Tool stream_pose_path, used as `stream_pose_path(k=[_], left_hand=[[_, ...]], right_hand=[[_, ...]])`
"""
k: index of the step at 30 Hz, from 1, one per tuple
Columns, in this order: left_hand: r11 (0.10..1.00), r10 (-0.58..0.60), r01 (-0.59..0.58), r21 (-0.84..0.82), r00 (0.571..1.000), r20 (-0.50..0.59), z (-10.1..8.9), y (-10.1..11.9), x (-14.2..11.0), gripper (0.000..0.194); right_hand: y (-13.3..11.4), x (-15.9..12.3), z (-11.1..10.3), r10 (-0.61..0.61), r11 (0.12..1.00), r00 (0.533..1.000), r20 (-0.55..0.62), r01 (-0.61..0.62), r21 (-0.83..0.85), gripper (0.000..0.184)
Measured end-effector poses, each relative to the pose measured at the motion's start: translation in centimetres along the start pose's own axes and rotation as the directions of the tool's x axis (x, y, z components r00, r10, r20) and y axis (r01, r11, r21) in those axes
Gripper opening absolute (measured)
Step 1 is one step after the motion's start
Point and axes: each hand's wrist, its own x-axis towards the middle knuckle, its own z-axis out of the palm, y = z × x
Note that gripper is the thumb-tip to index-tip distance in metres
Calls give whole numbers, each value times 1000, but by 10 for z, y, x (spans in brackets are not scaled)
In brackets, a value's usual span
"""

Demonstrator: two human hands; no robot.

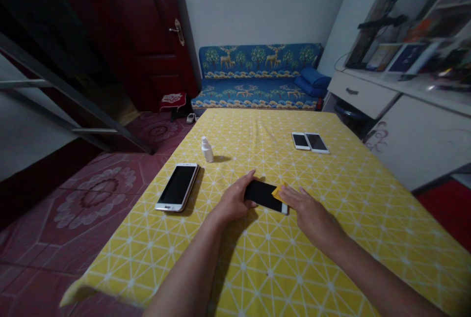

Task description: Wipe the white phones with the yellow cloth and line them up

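Observation:
A dark-screened phone (263,194) lies on the yellow patterned tablecloth (279,263) in the middle of the table. My left hand (235,199) grips the phone's left end, thumb over its far edge. My right hand (307,209) presses a small yellow cloth (277,191) flat against the phone's right part, fingers stretched out over it. A larger phone with a pale frame (178,187) lies to the left, and a small white spray bottle (207,149) stands just beyond it.
Two white phones (309,142) lie side by side at the far right of the table. A blue patterned sofa (257,79) stands beyond the table. A dark red door (147,32) is at left, white cabinets (415,130) at right.

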Motion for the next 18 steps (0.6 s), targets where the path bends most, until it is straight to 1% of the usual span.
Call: stream_pose_path(k=[2,5,8,11,14,18], left_hand=[[1000,-14,14,11,1000,-10,1,0,-1,94],[999,-24,25,21,999,-25,2,-1,-3,95],[1000,-19,20,20,999,-26,2,-2,-3,98],[1000,-11,11,13,1000,-28,1,0,-2,100],[1000,-5,5,-4,1000,-19,1,3,0,99],[1000,-13,13,13,1000,-10,1,5,0,98]], right_hand=[[-2,-10,1,-11,1000,1000,-13,10,-16,77],[-6,-28,4,-57,997,998,-35,55,-44,80],[-11,-44,7,-109,992,994,-21,107,-64,82],[-15,-51,9,-112,992,994,-10,111,-63,81],[-17,-43,6,-100,994,995,2,100,-35,81],[-21,-15,-2,-45,999,999,20,45,25,75]])
